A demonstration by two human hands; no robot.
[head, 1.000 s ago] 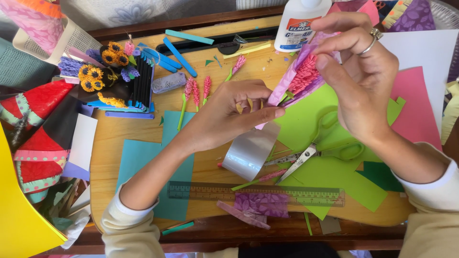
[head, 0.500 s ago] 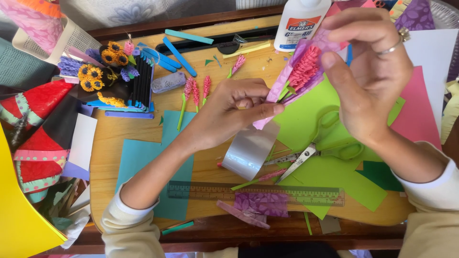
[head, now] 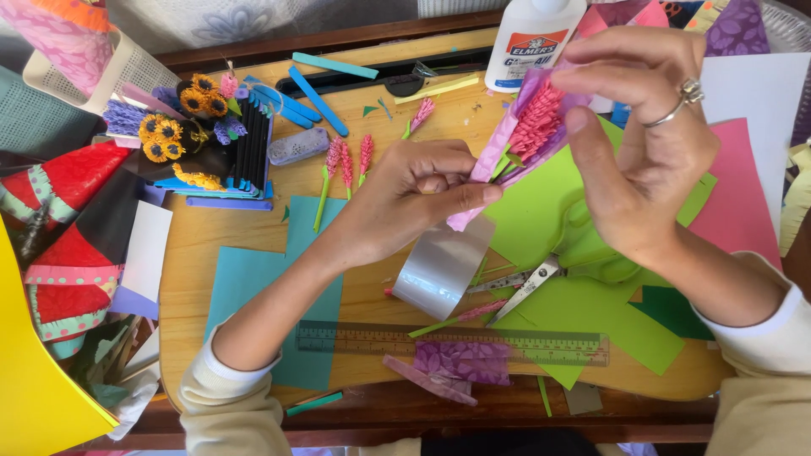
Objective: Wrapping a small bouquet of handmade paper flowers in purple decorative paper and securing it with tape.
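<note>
A pink paper flower bundle [head: 525, 135] wrapped in purple paper is held up in the upper middle of the frame; its lower end is pinched by the closed fingers of the left hand [head: 414, 192], and its top is gripped by the right hand [head: 642, 143] — fingers curled around it; below, scissors [head: 541, 274] are seen on green paper [head: 583, 312]; a ruler [head: 452, 342] lies lower down — a glue bottle [head: 528, 38] stands at the top.

pink paper flowers [head: 536, 122], green scissors [head: 583, 245]
</note>
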